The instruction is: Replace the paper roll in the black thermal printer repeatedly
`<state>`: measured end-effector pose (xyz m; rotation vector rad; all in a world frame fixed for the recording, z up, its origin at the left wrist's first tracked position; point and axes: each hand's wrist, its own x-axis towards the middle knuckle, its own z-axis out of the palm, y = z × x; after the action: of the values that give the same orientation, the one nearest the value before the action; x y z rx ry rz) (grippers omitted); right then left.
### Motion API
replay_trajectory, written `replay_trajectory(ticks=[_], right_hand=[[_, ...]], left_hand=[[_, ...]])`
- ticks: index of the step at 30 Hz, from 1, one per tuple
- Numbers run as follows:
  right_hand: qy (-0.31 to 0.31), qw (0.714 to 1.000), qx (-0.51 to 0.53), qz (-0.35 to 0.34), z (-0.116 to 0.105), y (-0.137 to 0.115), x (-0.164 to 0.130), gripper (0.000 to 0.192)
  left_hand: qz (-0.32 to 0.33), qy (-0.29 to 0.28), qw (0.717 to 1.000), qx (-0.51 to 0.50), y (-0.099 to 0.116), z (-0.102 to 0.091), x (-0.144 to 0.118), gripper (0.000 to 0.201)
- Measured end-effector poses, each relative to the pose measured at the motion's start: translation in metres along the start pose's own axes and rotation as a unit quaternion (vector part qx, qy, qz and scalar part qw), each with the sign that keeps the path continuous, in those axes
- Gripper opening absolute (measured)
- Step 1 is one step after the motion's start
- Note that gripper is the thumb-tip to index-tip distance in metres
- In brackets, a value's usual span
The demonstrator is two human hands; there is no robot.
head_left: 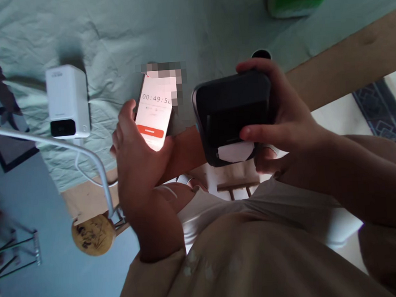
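Black printer (234, 114), white paper at its slot, was gripped in the right hand (284, 124) above the table edge; a lit phone (155, 113) was clasped in the left hand (138, 161). A white device (67, 101) was seen on the pale cloth (176, 28).

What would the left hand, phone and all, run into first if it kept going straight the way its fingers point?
The left hand grips a lit phone and points up-frame. Beyond the phone's top edge lies only the wrinkled pale green cloth. The white boxy device sits off to the side. Depth is unclear, so probably the cloth.
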<state>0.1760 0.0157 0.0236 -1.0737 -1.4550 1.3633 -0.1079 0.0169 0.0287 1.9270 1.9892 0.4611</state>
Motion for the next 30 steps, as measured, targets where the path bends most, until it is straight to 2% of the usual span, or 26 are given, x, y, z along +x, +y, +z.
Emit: replay_trajectory(ticks=[3, 6, 10, 14, 21, 30], right_hand=[[-0.002, 1.000, -0.004, 0.002, 0.000, 0.000, 0.001, 0.075], [-0.004, 1.000, -0.002, -0.006, -0.001, 0.001, 0.001, 0.075], [-0.004, 1.000, -0.005, -0.013, 0.000, 0.002, 0.000, 0.076], [0.008, 1.000, 0.001, 0.012, 0.002, -0.001, -0.001, 0.077], [-0.009, 1.000, -0.014, -0.009, -0.001, 0.003, 0.001, 0.074], [0.000, 1.000, 0.014, 0.004, 0.003, -0.001, -0.001, 0.073]], left_hand=[[-0.045, -0.039, 0.998, 0.029, 0.005, -0.007, 0.000, 0.110], [-0.028, -0.061, 0.997, 0.031, 0.007, -0.008, 0.000, 0.115], [-0.030, -0.026, 0.999, 0.037, 0.011, 0.001, 0.003, 0.123], [-0.043, -0.006, 0.999, 0.019, 0.015, 0.008, 0.006, 0.121], [-0.026, -0.005, 1.000, -0.010, 0.010, 0.006, 0.007, 0.122], [-0.024, -0.005, 1.000, 0.004, 0.012, 0.007, 0.006, 0.121]])
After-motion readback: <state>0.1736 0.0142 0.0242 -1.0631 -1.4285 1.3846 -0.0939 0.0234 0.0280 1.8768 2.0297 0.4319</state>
